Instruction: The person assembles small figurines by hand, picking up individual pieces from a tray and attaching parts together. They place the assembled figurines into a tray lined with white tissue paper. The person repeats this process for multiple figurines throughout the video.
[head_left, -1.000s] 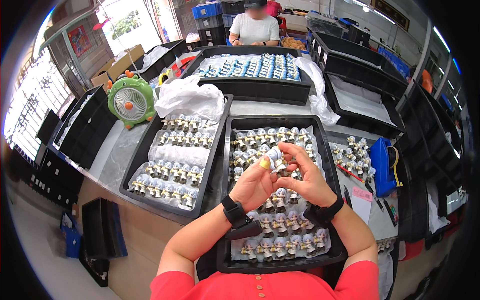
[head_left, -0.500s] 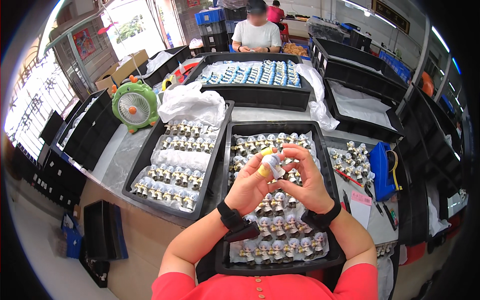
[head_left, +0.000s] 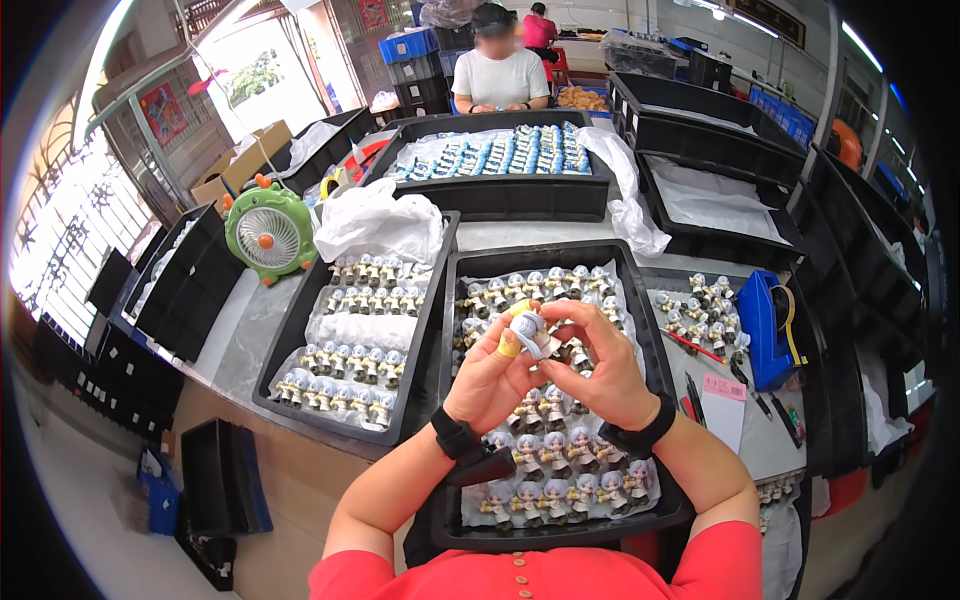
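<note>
Both grips (head_left: 540, 345) pinch figurine (head_left: 533, 328) over tray (head_left: 650, 350).

Two trays of figurines sit side by side on the surface (head_left: 250, 330) — the left tray (head_left: 300, 340), the right tray (head_left: 650, 340) — with a desk fan (head_left: 268, 232) behind-left and a tape dispenser (head_left: 765, 325) right.

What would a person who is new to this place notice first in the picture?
First come the two hands in the middle, the left hand and the right hand, holding one small figurine between the fingertips. Under them a black tray is filled with rows of similar small figurines, and a second tray of them lies to its left. A green toy-shaped fan stands out further left on the table.
</note>
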